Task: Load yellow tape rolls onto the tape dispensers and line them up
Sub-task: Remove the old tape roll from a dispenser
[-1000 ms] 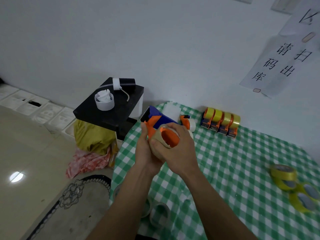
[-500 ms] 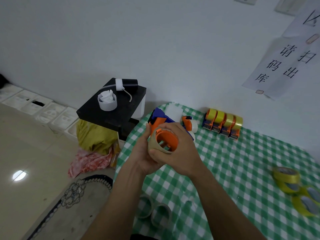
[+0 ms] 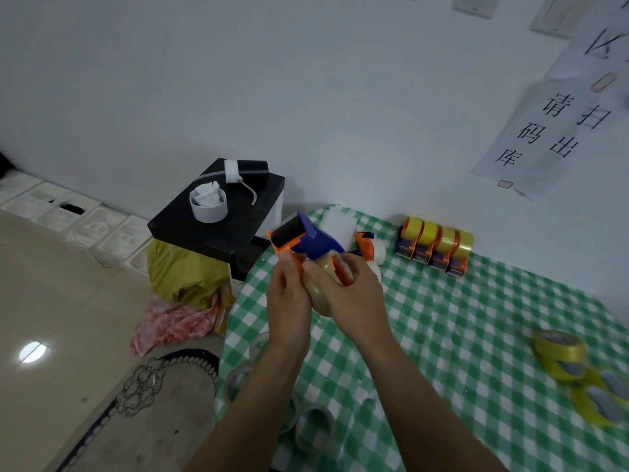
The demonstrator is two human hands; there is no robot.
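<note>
1. At the centre of the frame, my left hand (image 3: 287,301) closes around the orange-and-blue dispenser (image 3: 306,241), roller end tipped toward the upper left.
2. My right hand (image 3: 350,294) wraps a pale roll (image 3: 318,294) seated at the dispenser's orange hub; it looks clear rather than yellow.
3. To work the roll well, I judge I should keep it square to the hub and steady the frame with my left hand.
4. Four loaded dispensers (image 3: 434,247) line the wall, upper right.
5. Loose yellow rolls (image 3: 558,352) wait at the right edge.
6. The checked table (image 3: 459,335) lies open between; its curved rim falls away just left of my hands.
</note>
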